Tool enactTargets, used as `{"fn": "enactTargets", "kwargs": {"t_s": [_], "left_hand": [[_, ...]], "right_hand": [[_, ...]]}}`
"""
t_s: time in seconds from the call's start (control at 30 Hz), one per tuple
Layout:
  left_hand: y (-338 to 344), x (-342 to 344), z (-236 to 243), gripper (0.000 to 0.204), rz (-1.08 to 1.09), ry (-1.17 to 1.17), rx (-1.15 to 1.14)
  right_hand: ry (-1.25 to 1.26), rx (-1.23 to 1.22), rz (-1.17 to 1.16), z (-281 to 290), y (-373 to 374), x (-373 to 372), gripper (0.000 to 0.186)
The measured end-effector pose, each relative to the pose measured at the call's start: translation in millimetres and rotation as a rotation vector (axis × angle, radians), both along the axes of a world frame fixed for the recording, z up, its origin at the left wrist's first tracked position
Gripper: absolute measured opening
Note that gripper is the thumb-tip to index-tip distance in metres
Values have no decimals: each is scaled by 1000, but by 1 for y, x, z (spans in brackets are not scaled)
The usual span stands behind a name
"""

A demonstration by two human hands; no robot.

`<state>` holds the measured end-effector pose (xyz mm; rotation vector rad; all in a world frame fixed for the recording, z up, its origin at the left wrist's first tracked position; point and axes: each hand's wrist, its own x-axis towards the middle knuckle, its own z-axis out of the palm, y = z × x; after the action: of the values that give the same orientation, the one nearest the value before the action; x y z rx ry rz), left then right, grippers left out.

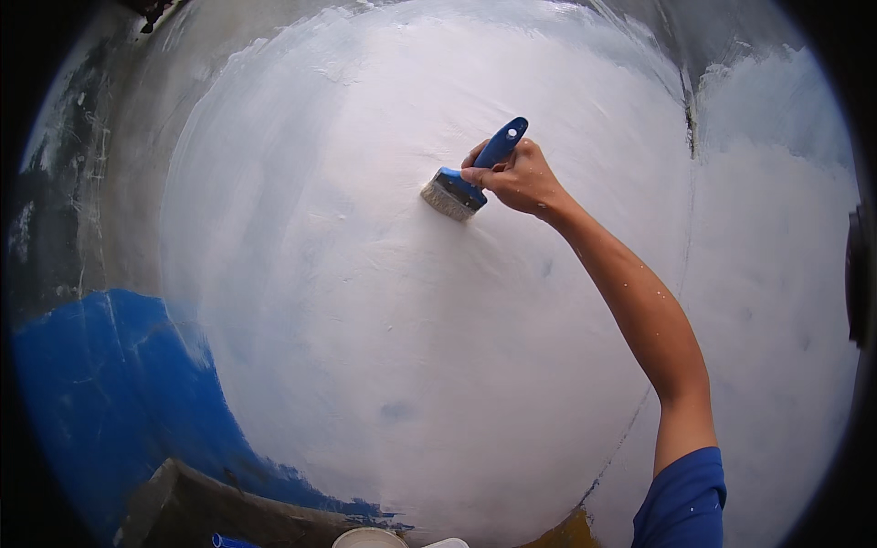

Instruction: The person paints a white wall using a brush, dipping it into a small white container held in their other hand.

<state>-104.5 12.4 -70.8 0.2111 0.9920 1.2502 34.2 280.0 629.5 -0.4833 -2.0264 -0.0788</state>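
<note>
My right hand (517,178) is shut on the handle of a wide paintbrush (454,194) with a blue handle and pale bristles. The bristles rest on a large white-painted surface (347,274) near the middle of the view, where the paint is streaky and thin in places. My bare forearm, speckled with white, reaches in from the lower right, with a blue sleeve at its base. My left hand is out of view.
Grey, unevenly coated wall (128,183) lies at the left, bright blue paint (100,393) below it. Along the bottom are a concrete ledge (196,498), a pale container rim (370,536), a blue tube (233,541) and a yellowish patch (566,534). A dark object (856,274) edges the right side.
</note>
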Motion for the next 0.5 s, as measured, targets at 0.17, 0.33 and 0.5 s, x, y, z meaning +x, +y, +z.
{"fn": "enactTargets", "kwargs": {"t_s": [0.17, 0.33, 0.5], "left_hand": [[-3, -4, 1, 37, 11, -10, -6], [1, -6, -6, 37, -11, -4, -23], [-6, -8, -10, 36, 47, 2, -52]], "right_hand": [[604, 504, -701, 115, 7, 67, 19], [299, 976, -786, 82, 41, 32, 19], [-241, 624, 20, -58, -14, -84, 22]]}}
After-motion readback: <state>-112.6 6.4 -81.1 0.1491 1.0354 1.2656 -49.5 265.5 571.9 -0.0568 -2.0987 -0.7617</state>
